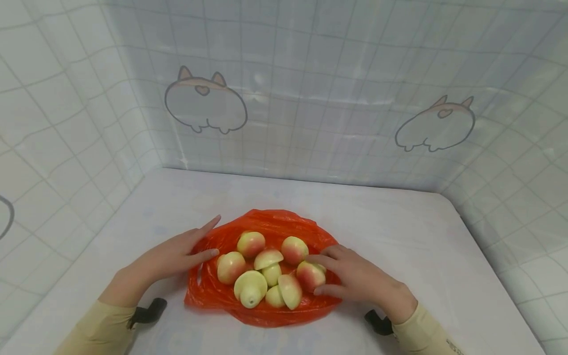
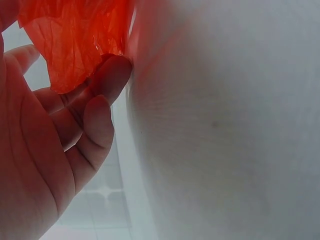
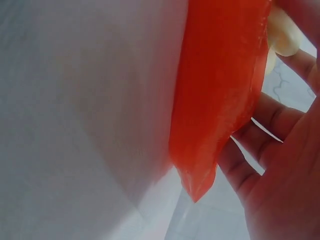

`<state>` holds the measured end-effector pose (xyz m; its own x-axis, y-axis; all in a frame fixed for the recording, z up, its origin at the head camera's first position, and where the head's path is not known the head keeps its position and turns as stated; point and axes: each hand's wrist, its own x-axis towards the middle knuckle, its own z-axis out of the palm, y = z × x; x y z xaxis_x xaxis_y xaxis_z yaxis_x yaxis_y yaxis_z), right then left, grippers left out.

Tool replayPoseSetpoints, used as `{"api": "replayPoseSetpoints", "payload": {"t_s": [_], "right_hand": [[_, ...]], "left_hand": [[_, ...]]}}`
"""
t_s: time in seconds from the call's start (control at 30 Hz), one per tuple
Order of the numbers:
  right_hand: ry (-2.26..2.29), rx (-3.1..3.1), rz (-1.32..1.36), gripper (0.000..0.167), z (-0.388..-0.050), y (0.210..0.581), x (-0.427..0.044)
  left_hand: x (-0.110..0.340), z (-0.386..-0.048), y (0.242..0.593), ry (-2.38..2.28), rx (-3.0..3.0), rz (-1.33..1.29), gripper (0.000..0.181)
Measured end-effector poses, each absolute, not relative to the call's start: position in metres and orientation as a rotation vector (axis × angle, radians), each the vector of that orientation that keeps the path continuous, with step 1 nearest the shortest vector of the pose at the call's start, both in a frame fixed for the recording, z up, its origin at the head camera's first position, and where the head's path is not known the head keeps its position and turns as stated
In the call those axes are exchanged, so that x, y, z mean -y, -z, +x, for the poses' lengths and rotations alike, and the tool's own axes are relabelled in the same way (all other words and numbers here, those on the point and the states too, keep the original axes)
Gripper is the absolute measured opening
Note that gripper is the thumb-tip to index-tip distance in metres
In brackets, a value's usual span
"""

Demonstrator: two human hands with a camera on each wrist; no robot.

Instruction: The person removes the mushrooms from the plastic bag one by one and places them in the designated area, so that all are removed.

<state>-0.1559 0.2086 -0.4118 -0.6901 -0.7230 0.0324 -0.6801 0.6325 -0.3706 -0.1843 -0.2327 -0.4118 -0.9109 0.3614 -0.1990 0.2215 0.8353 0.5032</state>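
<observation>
While the red bag (image 1: 266,318) lies between, left hand (image 1: 177,252) and right hand (image 1: 352,273) touch it, fingers loose.

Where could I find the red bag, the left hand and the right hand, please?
Red bag (image 1: 266,318): head view, its near side.
Left hand (image 1: 179,254): head view, back of hand.
Right hand (image 1: 357,276): head view, back of hand.

The bag (image 1: 262,316) is thin, crinkled plastic with a glossy finish, the mushrooms (image 1: 250,288) are smooth with a slight sheen, their material not determinable from this view, the table (image 1: 381,212) is smooth and matt, the wall sheet (image 1: 310,123) is glossy and rippled, and the sleeves (image 1: 99,328) are matt cloth.
</observation>
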Motion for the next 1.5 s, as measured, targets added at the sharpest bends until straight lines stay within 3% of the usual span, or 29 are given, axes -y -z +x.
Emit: {"api": "replayPoseSetpoints", "payload": {"t_s": [0.13, 0.37, 0.6, 0.9, 1.13, 1.5], "right_hand": [[0.51, -2.727, -1.188, 0.071, -0.155, 0.413, -0.208], [0.506, -2.685, -1.191, 0.063, -0.153, 0.413, -0.209], [0.529, -2.69, -1.188, 0.069, -0.152, 0.411, -0.205], [0.603, -2.642, -1.283, 0.058, -0.153, 0.413, -0.199], [0.791, -2.685, -1.024, 0.057, -0.151, 0.402, -0.199], [0.765, -2.782, -1.08, 0.05, -0.151, 0.406, -0.201]], "left_hand": [[0.232, -0.184, 0.412, -0.698, -2.726, 0.44, 0.089], [0.232, -0.184, 0.409, -0.687, -2.731, 0.442, 0.088], [0.232, -0.184, 0.41, -0.685, -2.734, 0.448, 0.088], [0.234, -0.185, 0.414, -0.705, -2.731, 0.45, 0.088], [0.234, -0.185, 0.414, -0.709, -2.738, 0.455, 0.087], [0.233, -0.185, 0.415, -0.709, -2.745, 0.469, 0.088]]}}
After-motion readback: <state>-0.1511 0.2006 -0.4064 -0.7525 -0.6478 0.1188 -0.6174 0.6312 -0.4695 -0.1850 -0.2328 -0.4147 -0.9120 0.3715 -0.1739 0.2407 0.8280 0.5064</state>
